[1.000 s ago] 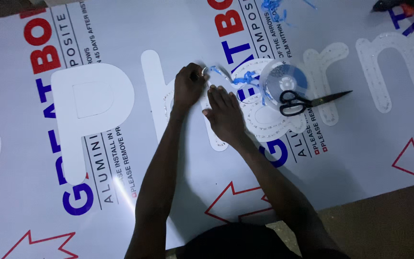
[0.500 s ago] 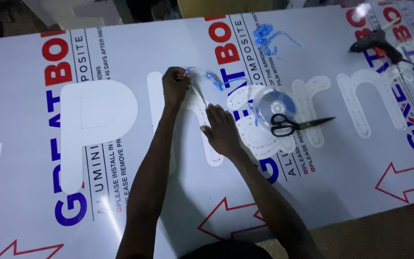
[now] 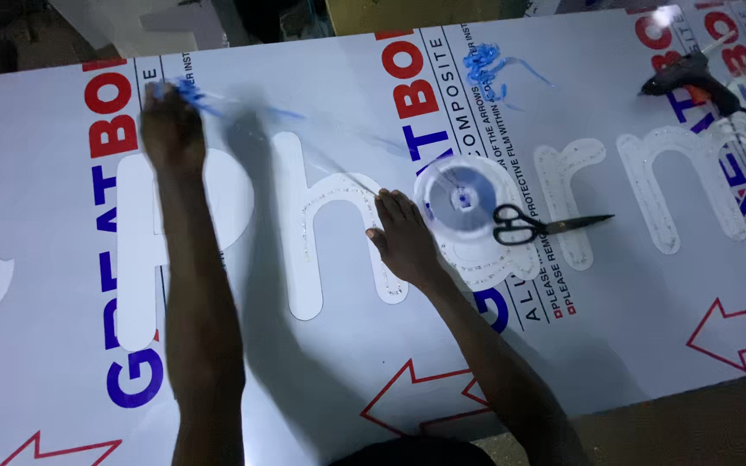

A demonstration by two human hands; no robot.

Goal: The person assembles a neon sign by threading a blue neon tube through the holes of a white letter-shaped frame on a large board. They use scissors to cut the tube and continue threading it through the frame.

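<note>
Tape strip [image 3: 304,155] stretches between left hand [image 3: 170,129] and right hand [image 3: 403,242].

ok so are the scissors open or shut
Slightly open. The scissors lie flat on the white panel, black handles beside the tape roll, their blades parted a little toward the tips.

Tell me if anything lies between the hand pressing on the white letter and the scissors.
Yes. The right hand presses flat on a white cut-out letter. Between it and the black-handled scissors lies a round clear tape reel with a blue core; the scissor handles touch its right edge.
</note>
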